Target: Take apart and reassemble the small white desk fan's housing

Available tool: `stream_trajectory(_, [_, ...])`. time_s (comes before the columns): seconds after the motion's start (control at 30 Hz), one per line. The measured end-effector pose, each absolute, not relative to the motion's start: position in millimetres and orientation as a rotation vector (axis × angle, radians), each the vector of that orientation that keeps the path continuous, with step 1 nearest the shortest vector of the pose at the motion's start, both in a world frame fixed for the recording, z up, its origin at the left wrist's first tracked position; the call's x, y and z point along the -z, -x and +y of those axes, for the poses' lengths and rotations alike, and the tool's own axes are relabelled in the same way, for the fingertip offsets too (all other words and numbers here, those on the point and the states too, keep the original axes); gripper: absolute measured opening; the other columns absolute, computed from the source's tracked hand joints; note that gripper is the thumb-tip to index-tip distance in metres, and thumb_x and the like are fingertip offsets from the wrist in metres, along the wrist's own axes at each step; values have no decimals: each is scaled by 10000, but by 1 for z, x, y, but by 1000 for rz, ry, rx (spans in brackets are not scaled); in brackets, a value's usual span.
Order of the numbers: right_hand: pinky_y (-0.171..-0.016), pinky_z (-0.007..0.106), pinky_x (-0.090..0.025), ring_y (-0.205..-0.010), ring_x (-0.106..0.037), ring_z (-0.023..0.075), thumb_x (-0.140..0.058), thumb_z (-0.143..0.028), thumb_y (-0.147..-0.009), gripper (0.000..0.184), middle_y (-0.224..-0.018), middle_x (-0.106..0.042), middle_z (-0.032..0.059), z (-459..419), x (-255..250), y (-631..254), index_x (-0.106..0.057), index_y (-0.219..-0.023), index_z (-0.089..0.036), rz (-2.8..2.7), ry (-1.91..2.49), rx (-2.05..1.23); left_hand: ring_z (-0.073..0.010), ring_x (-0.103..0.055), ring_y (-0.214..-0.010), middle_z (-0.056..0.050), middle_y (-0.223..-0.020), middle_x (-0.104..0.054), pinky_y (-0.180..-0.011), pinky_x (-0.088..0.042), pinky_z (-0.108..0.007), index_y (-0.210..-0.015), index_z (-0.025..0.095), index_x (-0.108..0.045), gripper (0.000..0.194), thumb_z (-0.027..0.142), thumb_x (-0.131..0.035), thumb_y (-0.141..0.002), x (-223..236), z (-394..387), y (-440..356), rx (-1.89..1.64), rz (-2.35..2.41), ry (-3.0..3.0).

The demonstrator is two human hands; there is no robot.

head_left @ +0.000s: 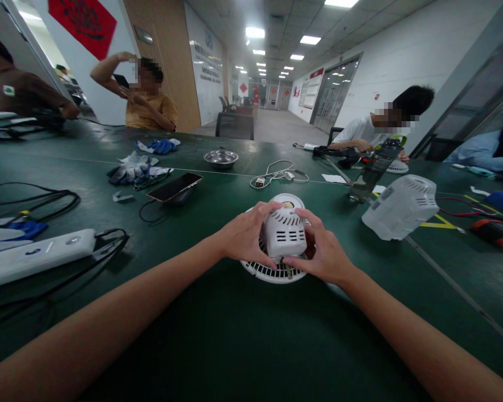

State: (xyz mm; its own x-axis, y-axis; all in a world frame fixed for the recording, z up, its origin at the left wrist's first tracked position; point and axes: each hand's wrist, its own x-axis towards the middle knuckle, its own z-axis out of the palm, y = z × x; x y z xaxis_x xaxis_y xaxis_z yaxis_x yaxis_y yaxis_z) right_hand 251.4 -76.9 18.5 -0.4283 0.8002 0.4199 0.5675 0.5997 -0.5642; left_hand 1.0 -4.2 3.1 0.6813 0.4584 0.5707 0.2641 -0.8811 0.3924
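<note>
Left hand (248, 231): fingers grasping housing (287, 231)
Right hand (330, 254): fingers opposite, likewise grasping
Grille (272, 278), beneath fingers: housing apparently being aligned; calls for even grip

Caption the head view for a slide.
Left hand and right hand grip a vented white housing over a round white grille at a green table.

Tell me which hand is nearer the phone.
Left. The left hand grips the side of the fan facing the phone; the right hand grips the opposite side, farther to the phone's right.
</note>
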Motion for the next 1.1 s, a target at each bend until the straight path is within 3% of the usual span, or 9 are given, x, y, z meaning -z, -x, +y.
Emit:
stream_trajectory(0.1, [-898, 563, -559, -1088, -646, 362, -805, -508, -733, 1008, -1420, -538, 141, -74, -15, -254, -241, -1550, -328, -2134, 1111, -231, -393, -570, -1181, -184, -1448, -465, -970, -503, -558, -1552, 281, -238, 1195, 638, -851, -590, -1, -2, 0, -1016, 625, -2643])
stream_trajectory(0.17, [-1001, 615, -498, -1217, -573, 412, -795, -495, -727, 1046, -1474, -491, 146, -71, -13, -259, -211, -1576, -316, -2168, 1101, -159, -375, -576, -1190, -173, -1452, -486, -992, -489, -553, -1571, 298, -231, 1101, 610, -807, -686, 1, 0, 3, -1019, 632, -2639])
stream_trajectory(0.27, [-1076, 633, -438, -1290, -515, 431, -745, -441, -754, 1022, -1493, -480, 140, -65, -11, -271, -189, -1599, -299, -2230, 1080, -162, -361, -551, -1254, -156, -1487, -500, -1075, -414, -580, -1586, 296, -231, 902, 539, -685, -845, 5, 4, 9, -1054, 678, -2561])
stream_trajectory(0.4, [-1128, 624, -383, -1352, -476, 402, -612, -318, -820, 899, -1573, -415, 93, -57, -10, -285, -179, -1608, -307, -2218, 1036, -183, -319, -552, -1282, -127, -1440, -571, -1088, -406, -539, -1506, 241, -418, 578, 478, -469, -981, 12, 12, 16, -1150, 1006, -2267])
stream_trajectory(0.57, [-1066, 626, -435, -1219, -589, 339, -524, -203, -822, 850, -1572, -433, 65, -54, -8, -292, -203, -1595, -349, -2093, 1068, -283, -262, -687, -1009, -93, -1142, -727, -904, -502, -400, -1360, 181, -564, 514, 501, -373, -1005, 16, 20, 21, -1026, 1270, -1995])
stream_trajectory(0.67, [-1083, 658, -404, -1279, -542, 385, -626, -325, -828, 868, -1603, -382, 80, -56, -8, -288, -210, -1589, -354, -2112, 1068, -297, -256, -693, -920, -84, -1057, -735, -816, -506, -376, -1308, 175, -591, 510, 525, -387, -998, 17, 22, 22, -1005, 1300, -1957])
stream_trajectory(0.77, [-1104, 696, -366, -1329, -493, 438, -771, -445, -758, 1040, -1615, -343, 127, -58, -9, -280, -167, -1596, -332, -2066, 1175, -288, -261, -689, -918, -68, -1014, -735, -800, -500, -372, -1280, 193, -602, 494, 536, -391, -994, 18, 24, 22, -1006, 1308, -1940])
stream_trajectory(0.97, [-965, 732, -471, -1056, -657, 396, -871, -407, -665, 1114, -1252, -652, 127, -65, -15, -267, -234, -1576, -328, -1859, 1253, -514, -243, -678, -899, -67, -993, -721, -811, -506, -372, -1267, 190, -583, 525, 574, -337, -1007, 18, 22, 25, -1082, 1133, -1844])
stream_trajectory(1.1, [-969, 660, -515, -1088, -656, 359, -875, -345, -654, 1073, -1242, -663, 101, -67, -16, -262, -275, -1543, -330, -1564, 1139, -709, -241, -672, -984, -103, -1083, -706, -877, -525, -386, -1320, 172, -532, 603, 604, -236, -1021, 15, 20, 24, -1326, 865, -1640])
